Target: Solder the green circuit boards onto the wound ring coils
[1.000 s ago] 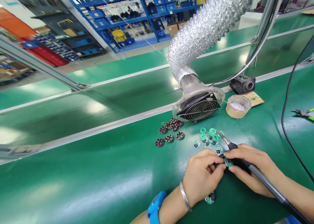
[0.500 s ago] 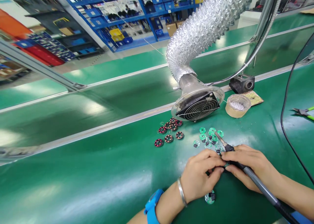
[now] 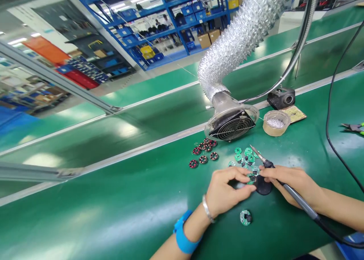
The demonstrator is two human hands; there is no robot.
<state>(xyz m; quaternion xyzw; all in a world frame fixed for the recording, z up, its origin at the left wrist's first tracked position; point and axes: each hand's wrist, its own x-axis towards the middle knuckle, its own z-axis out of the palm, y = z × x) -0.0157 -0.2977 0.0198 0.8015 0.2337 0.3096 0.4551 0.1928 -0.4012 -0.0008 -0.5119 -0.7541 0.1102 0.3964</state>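
My right hand (image 3: 292, 182) is closed around a soldering iron (image 3: 297, 197), its tip (image 3: 254, 150) pointing up and to the left. My left hand (image 3: 229, 188) pinches a small round green circuit board (image 3: 251, 179) with a black part on it, between thumb and fingertips. That board is beside the left edge of a black round pad (image 3: 264, 186), partly under my right fingers. One more green circuit board (image 3: 245, 217) with a black part lies nearer to me. Just beyond my hands is a cluster of green boards (image 3: 248, 158), several of them with black parts.
Several copper-wound coils (image 3: 203, 159) lie left of the boards. A fume extractor hood (image 3: 233, 125) on a foil duct hangs above the bench. Behind stand a round tub (image 3: 275, 123) and a black iron holder (image 3: 281, 98). Cutters (image 3: 354, 128) and a black cable (image 3: 331, 138) are right.
My hands have moved apart, uncovering the black pad. The left hand has shifted slightly left with the board. The whole view has swung a little to the left.
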